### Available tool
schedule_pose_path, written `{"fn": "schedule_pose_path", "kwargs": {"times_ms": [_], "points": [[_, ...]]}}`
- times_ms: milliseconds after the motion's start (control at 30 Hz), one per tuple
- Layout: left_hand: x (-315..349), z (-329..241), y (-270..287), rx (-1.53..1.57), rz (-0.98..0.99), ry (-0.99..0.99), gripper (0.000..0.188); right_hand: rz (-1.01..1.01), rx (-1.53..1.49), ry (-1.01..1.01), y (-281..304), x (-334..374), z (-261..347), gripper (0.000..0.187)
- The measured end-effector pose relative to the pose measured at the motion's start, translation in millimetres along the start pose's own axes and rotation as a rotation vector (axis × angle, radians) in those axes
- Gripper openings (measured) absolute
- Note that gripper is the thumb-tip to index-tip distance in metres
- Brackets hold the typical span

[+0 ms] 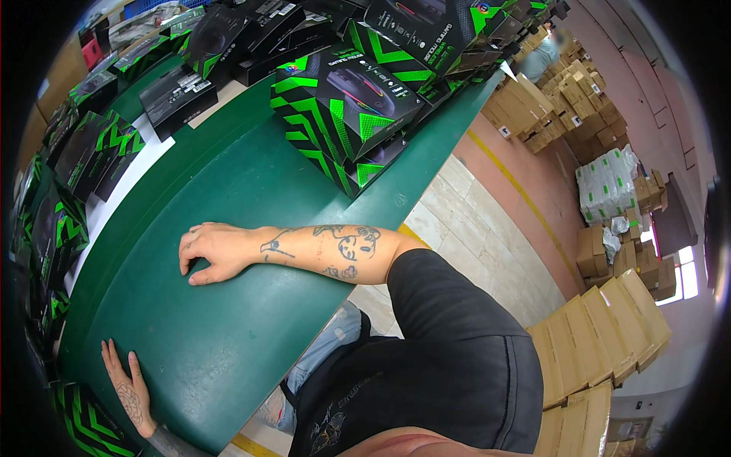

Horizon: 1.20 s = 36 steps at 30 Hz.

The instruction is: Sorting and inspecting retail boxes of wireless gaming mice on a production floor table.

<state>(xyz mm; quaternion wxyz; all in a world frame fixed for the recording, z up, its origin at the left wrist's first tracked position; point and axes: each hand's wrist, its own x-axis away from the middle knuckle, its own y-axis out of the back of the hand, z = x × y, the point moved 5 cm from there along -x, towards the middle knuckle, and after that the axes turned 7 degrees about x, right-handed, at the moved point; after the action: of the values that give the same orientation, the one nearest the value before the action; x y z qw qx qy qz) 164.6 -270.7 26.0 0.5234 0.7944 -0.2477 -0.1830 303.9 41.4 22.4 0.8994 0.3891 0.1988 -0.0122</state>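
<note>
My right hand (217, 254) rests palm down on the green tabletop (259, 175), fingers loosely bent and the thumb apart, with nothing visible in it. At the lower left, my left hand (126, 385) lies on the same surface with its fingers stretched out, holding nothing. Beyond my right hand, black and green computer mouse boxes (335, 114) are stacked on the table. Close to my left hand, at the near left edge, is another black and green box (87, 426).
Several mouse boxes (91, 152) line a white strip along the left, and a plain black box (177, 99) lies beyond. More boxes (426, 38) pile up at the far end. Brown cartons (601, 335) stand on the floor at right, near a yellow floor line (525, 194).
</note>
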Motion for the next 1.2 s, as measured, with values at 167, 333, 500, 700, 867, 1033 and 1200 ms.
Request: {"fn": "schedule_pose_path", "kwargs": {"times_ms": [167, 333, 500, 700, 867, 1033, 1200], "points": [[-3.5, -2.8, -2.2, 0.007, 0.003, 0.011, 0.054, -0.013, -0.003, 0.013, 0.8, -0.2, -5.7, 0.022], [-5.5, -6.2, -3.7, -0.005, 0.01, -0.005, 0.053, -0.014, 0.003, 0.01, 1.7, 0.7, -8.0, 0.022], [-6.3, -5.7, -5.1, 0.027, 0.017, 0.005, 0.051, -0.013, -0.01, 0.005, 4.5, 1.4, -7.1, 0.022], [-9.0, -4.5, -7.1, 0.023, 0.022, 0.005, 0.051, -0.024, -0.003, 0.008, 3.7, 0.7, -10.3, 0.022], [-10.6, -4.5, -8.1, 0.024, 0.02, -0.008, 0.052, -0.03, 0.012, 0.006, 3.3, 0.6, -12.2, 0.022], [-12.5, -4.1, -10.1, 0.014, 0.021, -0.021, 0.052, -0.022, 0.011, 0.003, 3.2, 0.9, -15.2, 0.022], [-13.4, -7.3, -10.4, 0.013, 0.029, -0.007, 0.052, -0.023, -0.015, -0.02, 3.9, 1.5, -17.2, 0.023]]}}
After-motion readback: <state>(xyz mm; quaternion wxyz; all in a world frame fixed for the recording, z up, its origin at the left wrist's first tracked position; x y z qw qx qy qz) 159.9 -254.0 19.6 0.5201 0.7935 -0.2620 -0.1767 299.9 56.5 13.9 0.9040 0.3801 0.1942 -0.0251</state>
